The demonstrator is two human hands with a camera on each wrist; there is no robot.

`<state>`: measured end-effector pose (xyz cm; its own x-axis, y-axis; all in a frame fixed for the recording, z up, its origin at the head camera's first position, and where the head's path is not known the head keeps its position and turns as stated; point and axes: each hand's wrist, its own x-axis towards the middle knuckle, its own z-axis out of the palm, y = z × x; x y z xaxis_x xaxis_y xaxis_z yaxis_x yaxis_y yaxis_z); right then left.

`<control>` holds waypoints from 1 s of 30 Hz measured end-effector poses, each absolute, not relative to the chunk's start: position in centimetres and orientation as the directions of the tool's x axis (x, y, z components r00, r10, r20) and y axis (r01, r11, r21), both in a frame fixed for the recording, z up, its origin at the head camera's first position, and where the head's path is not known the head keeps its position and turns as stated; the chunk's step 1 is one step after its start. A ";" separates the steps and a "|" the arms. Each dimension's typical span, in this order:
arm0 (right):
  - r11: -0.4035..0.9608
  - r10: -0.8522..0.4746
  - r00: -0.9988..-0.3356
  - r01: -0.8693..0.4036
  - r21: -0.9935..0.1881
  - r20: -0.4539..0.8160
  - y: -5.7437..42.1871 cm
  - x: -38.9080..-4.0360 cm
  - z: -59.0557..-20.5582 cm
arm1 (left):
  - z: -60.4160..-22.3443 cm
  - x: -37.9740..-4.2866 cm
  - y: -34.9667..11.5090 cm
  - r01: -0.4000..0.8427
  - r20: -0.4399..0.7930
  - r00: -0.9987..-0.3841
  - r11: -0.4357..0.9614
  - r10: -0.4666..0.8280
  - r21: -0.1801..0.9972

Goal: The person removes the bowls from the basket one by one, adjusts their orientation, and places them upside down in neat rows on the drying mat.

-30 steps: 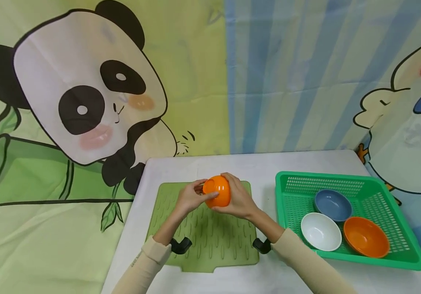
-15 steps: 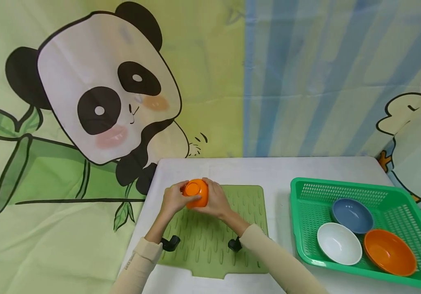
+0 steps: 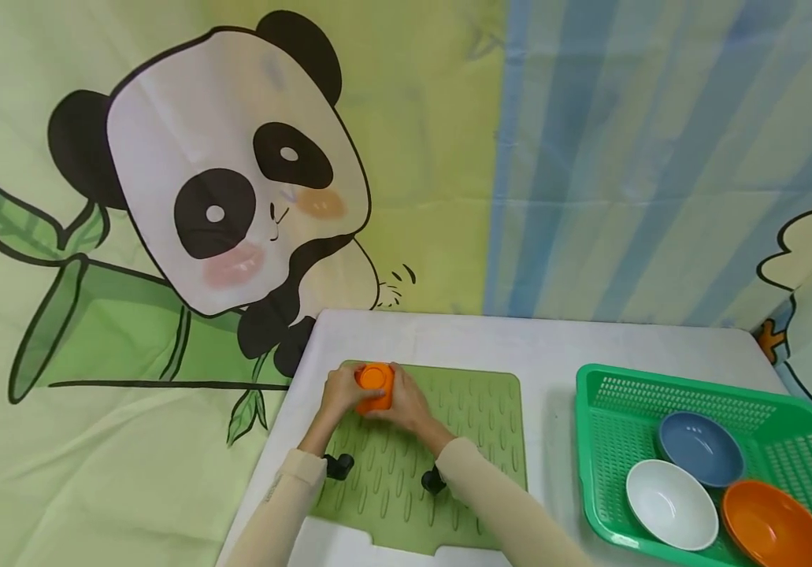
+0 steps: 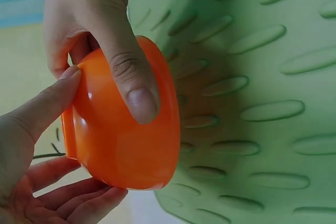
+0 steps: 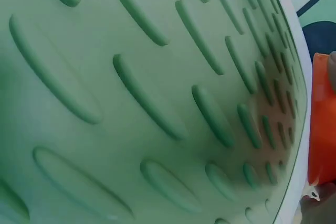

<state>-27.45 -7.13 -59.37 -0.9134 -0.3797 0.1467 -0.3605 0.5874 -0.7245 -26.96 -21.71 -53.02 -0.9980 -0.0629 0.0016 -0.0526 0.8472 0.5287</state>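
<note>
An orange bowl (image 3: 376, 379) is turned over, its foot ring up and its mouth facing the green mat (image 3: 448, 441). My left hand (image 3: 340, 391) pinches it from the left, thumb at the foot ring. From the other side my right hand (image 3: 409, 403) grips the bowl, thumb along its outer wall. In the left wrist view the bowl (image 4: 123, 129) shows close up, with the left hand (image 4: 31, 135) at the foot and the right hand (image 4: 100, 19) reaching down from the top. Only a slice of the bowl (image 5: 323, 124) appears in the right wrist view. Its inside is hidden.
At the right stands a green basket (image 3: 586, 465) holding a blue bowl (image 3: 701, 447), a white bowl (image 3: 671, 504) and a larger orange bowl (image 3: 774, 524). The mat has raised oval ridges and lies on a white-covered table (image 3: 554, 346). A panda-printed curtain (image 3: 420, 157) hangs behind.
The head view has swung, so mat and basket appear further right. Both hands have carried the small orange bowl left across the mat to its far left corner, tilting its mouth further down.
</note>
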 end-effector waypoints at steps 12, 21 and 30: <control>0.537 -0.361 -0.927 -0.295 -0.790 0.100 -7.9 -27.4 -61.0 | -55.0 -27.3 -22.0 -0.085 -0.047 -0.996 0.844 -0.071 0.529; 0.666 -0.369 -0.929 -0.288 -0.689 0.031 -8.1 -27.1 -61.8 | -56.8 -27.0 -22.2 -0.070 -0.039 -0.998 0.843 -0.058 0.534; 0.654 -0.369 -0.927 -0.310 -0.690 0.067 -8.2 -27.5 -62.4 | -57.1 -26.8 -22.5 -0.049 -0.020 -0.999 0.820 -0.046 0.570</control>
